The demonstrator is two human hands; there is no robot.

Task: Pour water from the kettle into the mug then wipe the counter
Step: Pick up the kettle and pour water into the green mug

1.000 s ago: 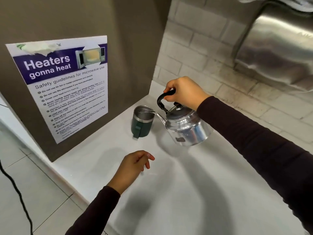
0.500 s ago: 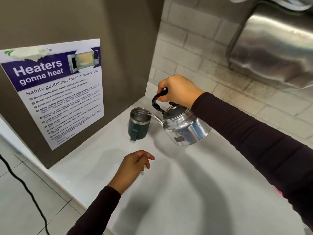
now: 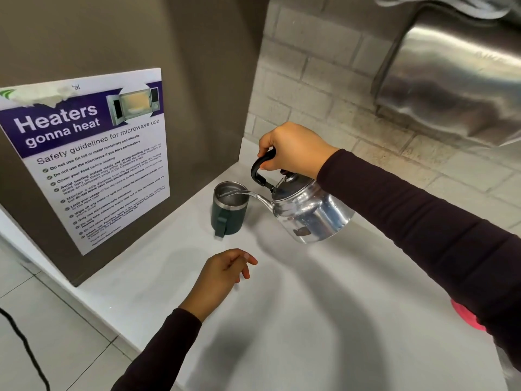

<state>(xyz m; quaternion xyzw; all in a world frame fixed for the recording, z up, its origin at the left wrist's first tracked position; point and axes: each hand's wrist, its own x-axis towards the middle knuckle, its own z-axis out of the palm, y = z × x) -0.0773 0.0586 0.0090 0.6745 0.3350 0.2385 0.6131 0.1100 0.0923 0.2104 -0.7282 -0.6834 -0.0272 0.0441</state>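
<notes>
Kettle tilts over the mug on the white counter, water streaming in; the right hand grips its black handle. The left hand hovers loosely curled, empty. A poster hangs nearby.

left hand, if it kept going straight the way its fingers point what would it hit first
The left hand hangs open over the counter, fingers aimed forward and a bit right. That line runs toward the kettle, just right of the mug. Probably the kettle's underside first, though depth is unclear.
</notes>
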